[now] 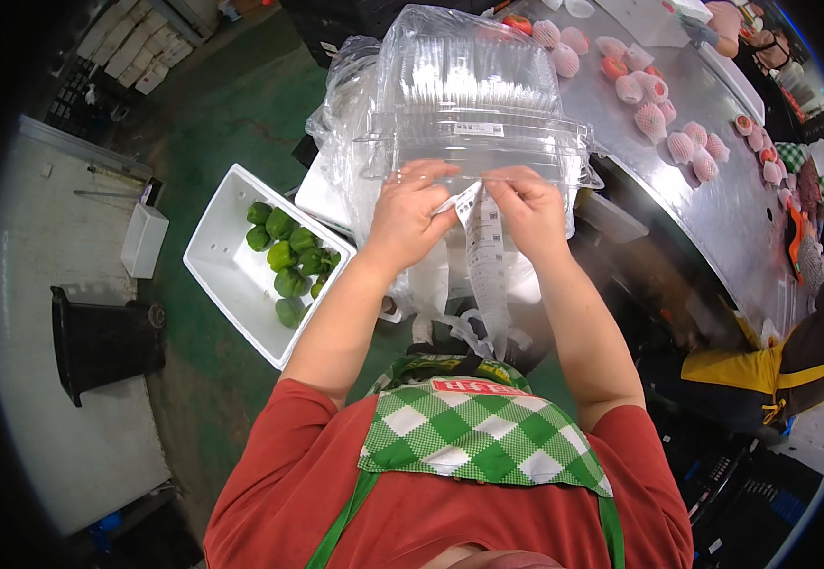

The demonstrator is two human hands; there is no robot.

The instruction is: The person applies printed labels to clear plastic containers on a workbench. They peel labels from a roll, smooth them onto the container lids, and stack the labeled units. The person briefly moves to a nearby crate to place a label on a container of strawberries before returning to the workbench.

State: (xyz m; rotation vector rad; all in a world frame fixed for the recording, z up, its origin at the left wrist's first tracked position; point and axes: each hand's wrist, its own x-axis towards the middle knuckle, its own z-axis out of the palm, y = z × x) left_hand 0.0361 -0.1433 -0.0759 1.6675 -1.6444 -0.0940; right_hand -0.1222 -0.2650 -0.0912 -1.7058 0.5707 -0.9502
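Note:
A long white strip of printed labels (488, 270) hangs down between my two hands, its lower end curling near my apron. My left hand (408, 216) is closed on the upper end of the strip, where a piece folds over. Thumb and fingers of my right hand (531, 209) pinch the same strip at its top right. Both hands are at the near edge of a stack of transparent plastic containers (469, 81), partly wrapped in loose plastic film (338, 104). One white label (478, 129) sits on the front of the stack.
At the left, a white foam box (231, 284) holds several green bell peppers (284, 256). Fruits in pink foam nets (651, 121) lie on the metal table (715, 213) at the right. A black bin (103, 346) stands far left; another person's arm (723, 28) shows at upper right.

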